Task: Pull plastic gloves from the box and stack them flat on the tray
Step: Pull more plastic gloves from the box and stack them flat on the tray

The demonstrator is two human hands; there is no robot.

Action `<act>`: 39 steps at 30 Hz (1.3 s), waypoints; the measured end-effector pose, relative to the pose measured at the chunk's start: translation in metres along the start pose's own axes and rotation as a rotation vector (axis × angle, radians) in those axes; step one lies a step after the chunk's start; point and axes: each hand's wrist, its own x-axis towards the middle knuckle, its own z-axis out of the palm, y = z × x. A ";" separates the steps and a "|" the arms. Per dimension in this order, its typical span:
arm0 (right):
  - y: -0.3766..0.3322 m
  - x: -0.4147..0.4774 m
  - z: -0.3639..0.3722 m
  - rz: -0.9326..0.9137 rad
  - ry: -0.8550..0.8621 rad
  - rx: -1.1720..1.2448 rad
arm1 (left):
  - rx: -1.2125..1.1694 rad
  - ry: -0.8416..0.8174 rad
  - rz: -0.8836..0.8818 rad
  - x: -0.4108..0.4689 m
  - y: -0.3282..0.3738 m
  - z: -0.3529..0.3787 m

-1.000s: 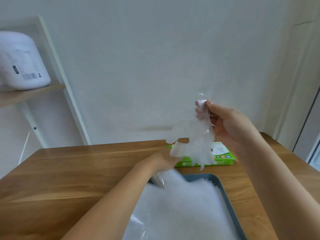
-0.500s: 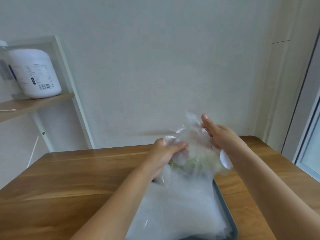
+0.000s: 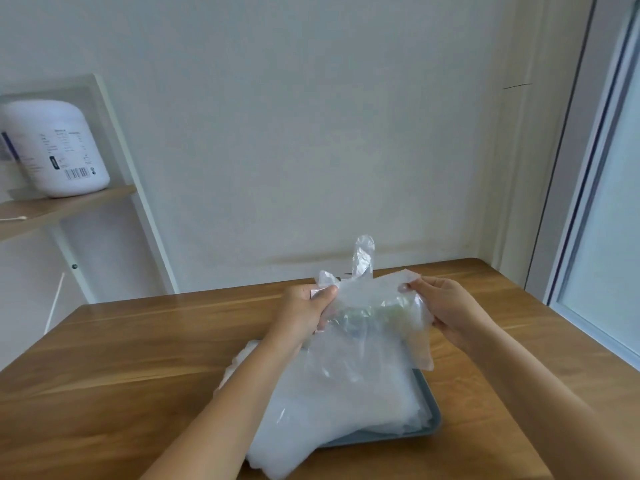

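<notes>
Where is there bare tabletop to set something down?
Widest: the brown wooden table left of the grey rectangular tray. A narrower strip runs right of the tray. Crowded: the tray, heaped with clear plastic gloves, and above it, where left hand and right hand hold a raised glove.

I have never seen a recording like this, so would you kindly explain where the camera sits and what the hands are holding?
There is no machine here: a person wears a camera on the head, looking forward and down, so you see their own two bare arms. The left hand and the right hand each pinch an edge of one clear plastic glove, holding it spread above a grey tray. The tray sits on a wooden table and carries a pile of gloves that hangs over its near edge. On a shelf at the left stands a white tub.
</notes>
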 end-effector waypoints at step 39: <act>-0.153 -0.093 0.090 -0.304 -0.954 -1.286 | 0.007 -0.269 0.290 -0.073 0.047 -0.095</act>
